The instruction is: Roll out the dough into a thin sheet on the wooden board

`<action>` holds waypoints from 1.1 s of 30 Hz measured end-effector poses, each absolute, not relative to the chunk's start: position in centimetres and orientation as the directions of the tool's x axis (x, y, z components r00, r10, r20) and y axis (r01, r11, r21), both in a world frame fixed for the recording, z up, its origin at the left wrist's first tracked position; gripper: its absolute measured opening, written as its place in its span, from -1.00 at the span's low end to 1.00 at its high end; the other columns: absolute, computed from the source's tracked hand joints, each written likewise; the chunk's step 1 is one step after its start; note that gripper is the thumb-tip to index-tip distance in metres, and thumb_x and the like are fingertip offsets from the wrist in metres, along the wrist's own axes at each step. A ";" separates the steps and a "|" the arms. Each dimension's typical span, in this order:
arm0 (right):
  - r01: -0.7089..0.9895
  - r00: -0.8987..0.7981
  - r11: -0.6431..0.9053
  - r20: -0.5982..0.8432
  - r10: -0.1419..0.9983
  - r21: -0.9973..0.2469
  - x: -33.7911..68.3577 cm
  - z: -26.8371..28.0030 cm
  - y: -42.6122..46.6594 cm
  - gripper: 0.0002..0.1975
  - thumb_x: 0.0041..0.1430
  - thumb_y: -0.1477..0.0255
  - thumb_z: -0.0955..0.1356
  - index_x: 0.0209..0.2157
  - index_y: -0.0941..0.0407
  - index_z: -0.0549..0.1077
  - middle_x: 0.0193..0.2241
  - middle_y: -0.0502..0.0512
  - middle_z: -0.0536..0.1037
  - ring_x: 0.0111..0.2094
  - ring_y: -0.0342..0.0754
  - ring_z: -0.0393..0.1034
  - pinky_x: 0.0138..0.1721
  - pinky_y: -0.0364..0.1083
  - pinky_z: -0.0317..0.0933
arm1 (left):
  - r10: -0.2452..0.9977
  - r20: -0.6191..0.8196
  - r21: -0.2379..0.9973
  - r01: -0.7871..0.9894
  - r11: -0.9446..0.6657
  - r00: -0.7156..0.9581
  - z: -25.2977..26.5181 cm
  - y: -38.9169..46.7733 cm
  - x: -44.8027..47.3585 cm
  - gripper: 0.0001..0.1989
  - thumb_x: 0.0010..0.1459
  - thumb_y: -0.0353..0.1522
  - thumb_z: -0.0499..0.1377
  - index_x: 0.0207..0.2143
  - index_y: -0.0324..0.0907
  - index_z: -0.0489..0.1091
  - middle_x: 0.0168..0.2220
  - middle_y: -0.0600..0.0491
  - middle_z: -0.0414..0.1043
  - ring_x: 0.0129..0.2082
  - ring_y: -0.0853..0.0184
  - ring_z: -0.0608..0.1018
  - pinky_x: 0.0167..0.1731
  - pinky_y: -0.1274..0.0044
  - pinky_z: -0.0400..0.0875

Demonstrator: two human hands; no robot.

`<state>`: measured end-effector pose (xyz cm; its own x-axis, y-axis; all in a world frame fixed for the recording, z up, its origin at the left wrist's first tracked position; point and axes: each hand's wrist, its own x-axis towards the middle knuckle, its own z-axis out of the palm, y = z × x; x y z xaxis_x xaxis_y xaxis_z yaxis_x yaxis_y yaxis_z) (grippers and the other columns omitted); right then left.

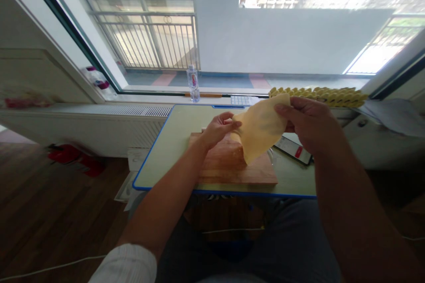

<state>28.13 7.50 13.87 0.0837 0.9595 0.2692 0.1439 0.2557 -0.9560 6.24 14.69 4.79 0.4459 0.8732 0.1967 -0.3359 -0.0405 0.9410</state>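
Observation:
Between my two hands hangs a thin, limp, pale yellow sheet; whether it is dough or cloth I cannot tell. My left hand pinches its left edge between thumb and fingers. The upper right edge is gripped by my right hand, held higher and farther right. A wooden cutting board lies below on the small table, and the sheet's lower corner hangs down at the board's surface. Part of the board is hidden behind my left hand and the sheet.
A phone lies right of the board. On the windowsill stand a clear bottle and, farther left, a bottle with a purple cap. A bumpy yellow strip sits behind my right hand. Red fire extinguishers are on the floor at left.

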 end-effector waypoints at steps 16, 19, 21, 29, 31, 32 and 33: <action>0.147 0.216 0.309 0.335 0.917 -0.940 27.0 15.8 5.4 -0.77 0.19 0.21 0.47 -0.17 0.01 0.59 -0.41 0.01 0.62 -0.48 -0.05 0.57 -0.44 -0.04 0.52 | 0.931 0.243 0.969 -0.019 -0.248 0.273 13.6 12.1 2.7 -0.67 0.12 -0.13 0.41 -0.20 -0.14 0.49 -0.37 0.05 0.54 -0.36 0.23 0.63 -0.36 0.41 0.51; 0.342 0.127 0.051 0.100 0.987 -0.938 27.4 10.2 5.6 -0.69 0.19 0.14 0.42 -0.18 0.08 0.56 -0.52 0.00 0.58 -0.56 -0.04 0.52 -0.48 -0.06 0.44 | 0.936 0.124 0.929 0.292 -0.226 0.330 10.1 13.8 1.3 -0.67 0.01 -0.13 0.46 -0.29 -0.14 0.54 -0.48 0.06 0.49 -0.47 0.26 0.56 -0.34 0.39 0.52; 0.680 0.094 -0.048 0.023 0.995 -0.732 28.1 6.4 5.5 -0.76 0.17 0.20 0.41 -0.28 0.08 0.58 -0.54 0.04 0.58 -0.53 -0.01 0.52 -0.45 -0.06 0.38 | 0.956 0.070 0.820 0.529 -0.218 0.286 6.9 14.5 0.5 -0.72 -0.13 -0.23 0.49 -0.37 -0.12 0.55 -0.50 0.08 0.49 -0.44 0.24 0.54 -0.24 0.37 0.53; 0.884 -0.204 0.342 0.395 0.896 -0.319 26.7 2.4 5.4 -0.49 0.46 0.18 0.20 0.27 0.10 0.44 0.22 0.24 0.52 0.27 0.21 0.34 0.30 0.18 0.19 | 0.904 0.271 0.505 0.751 -0.426 0.331 1.6 8.3 -0.4 -0.48 0.30 -0.10 0.20 0.24 -0.07 0.43 0.28 -0.11 0.44 0.32 0.02 0.38 0.37 0.16 0.16; 0.858 -0.374 0.448 0.295 0.880 -0.250 25.3 1.8 5.7 -0.42 0.49 0.15 0.17 0.41 0.06 0.27 0.41 0.16 0.30 0.45 0.21 0.06 0.41 0.25 0.00 | 0.904 0.185 0.456 0.781 -0.427 0.387 1.0 6.3 -0.4 -0.37 0.32 0.01 0.15 0.35 -0.02 0.32 0.42 -0.08 0.26 0.44 -0.02 0.23 0.43 0.06 -0.01; 0.857 -0.417 0.465 0.233 0.879 -0.221 24.8 1.5 5.7 -0.41 0.50 0.14 0.16 0.44 0.04 0.22 0.45 0.11 0.21 0.49 0.22 -0.05 0.44 0.29 -0.06 | 0.905 0.153 0.427 0.799 -0.423 0.397 0.7 5.5 -0.6 -0.35 0.34 0.05 0.11 0.38 0.01 0.29 0.46 -0.07 0.18 0.47 -0.04 0.17 0.44 0.01 -0.08; 0.861 -0.437 0.468 0.179 0.881 -0.199 24.4 1.1 5.8 -0.40 0.50 0.14 0.15 0.45 0.03 0.19 0.47 0.09 0.16 0.51 0.23 -0.11 0.44 0.33 -0.09 | 0.907 0.132 0.398 0.817 -0.418 0.400 0.4 4.9 -0.9 -0.34 0.35 0.07 0.08 0.39 0.04 0.27 0.48 -0.05 0.12 0.49 -0.05 0.12 0.44 -0.02 -0.12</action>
